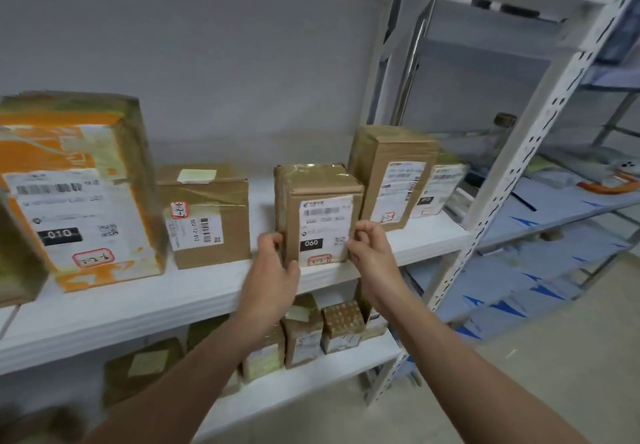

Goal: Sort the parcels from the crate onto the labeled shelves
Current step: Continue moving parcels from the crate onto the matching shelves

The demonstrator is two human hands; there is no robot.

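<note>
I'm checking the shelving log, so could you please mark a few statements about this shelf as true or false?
1. Both the left hand and right hand hold the small brown cardboard parcel labelled 060. True.
2. That parcel stands on the lower shelf. False: it stands on the white upper shelf.
3. The large orange-and-brown box marked 010 sits left of it. True.
4. The tall brown box on its right lies flat. False: it stands upright.
</note>
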